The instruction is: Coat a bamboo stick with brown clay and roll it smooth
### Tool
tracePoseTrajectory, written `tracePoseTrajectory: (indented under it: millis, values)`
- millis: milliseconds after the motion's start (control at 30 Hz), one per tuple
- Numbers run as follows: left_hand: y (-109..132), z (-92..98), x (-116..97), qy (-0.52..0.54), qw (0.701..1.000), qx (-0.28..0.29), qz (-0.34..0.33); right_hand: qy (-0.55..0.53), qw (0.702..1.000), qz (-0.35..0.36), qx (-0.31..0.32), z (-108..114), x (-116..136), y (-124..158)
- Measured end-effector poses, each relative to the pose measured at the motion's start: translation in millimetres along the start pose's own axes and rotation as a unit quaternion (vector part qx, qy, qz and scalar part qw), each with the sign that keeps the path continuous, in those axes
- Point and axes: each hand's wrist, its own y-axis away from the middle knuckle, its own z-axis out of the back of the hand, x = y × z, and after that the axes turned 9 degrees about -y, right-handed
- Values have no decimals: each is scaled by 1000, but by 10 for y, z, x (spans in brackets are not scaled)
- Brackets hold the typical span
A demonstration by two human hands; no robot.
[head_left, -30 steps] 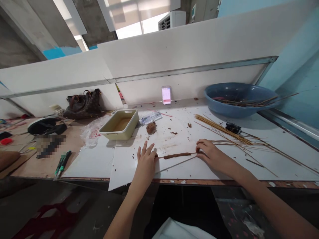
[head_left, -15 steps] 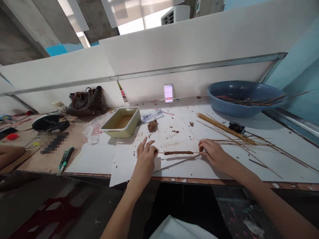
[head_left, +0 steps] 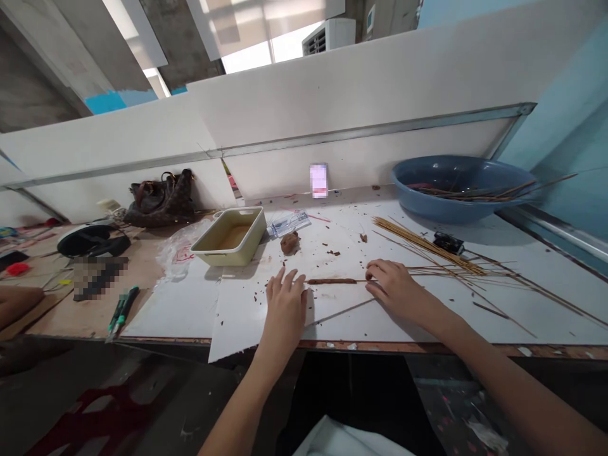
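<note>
A thin stick coated with brown paste (head_left: 332, 281) lies flat on the white sheet (head_left: 247, 316) between my hands. My left hand (head_left: 285, 306) rests palm down with its fingers stretched out, their tips at the stick's left end. My right hand (head_left: 396, 288) lies over the stick's right end, fingers loosely extended on it. A second bare stick (head_left: 339, 312) lies just nearer me. A brown lump of paste (head_left: 289, 242) sits further back on the sheet.
A cream tray (head_left: 231, 236) stands left of the lump. A pile of bare sticks (head_left: 441, 256) fans to the right, beside a blue basin (head_left: 458, 187) holding more sticks. A dark bag (head_left: 159, 197), green-handled tools (head_left: 121, 305) and clutter lie at the left.
The coated stick has rolled away from me across the sheet, with both hands following it forward. My left fingers have flattened out.
</note>
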Motion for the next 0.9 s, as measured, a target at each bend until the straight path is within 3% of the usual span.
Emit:
tracePoseTrajectory:
  millis: [133,367,567,900]
  values:
    - [-58,-62,-247,26,997,24,-70,8,999,29,-23,-58,248,-38]
    - [-192,-279,-450,12,995,92,-38,63,997,36,22,-384,591,-213]
    - [-148,-336,-431,21,997,60,-32,133,989,52,34,-396,558,-242]
    - [-124,-314,-504,70,995,27,-72,56,998,28,-18,-285,626,-261]
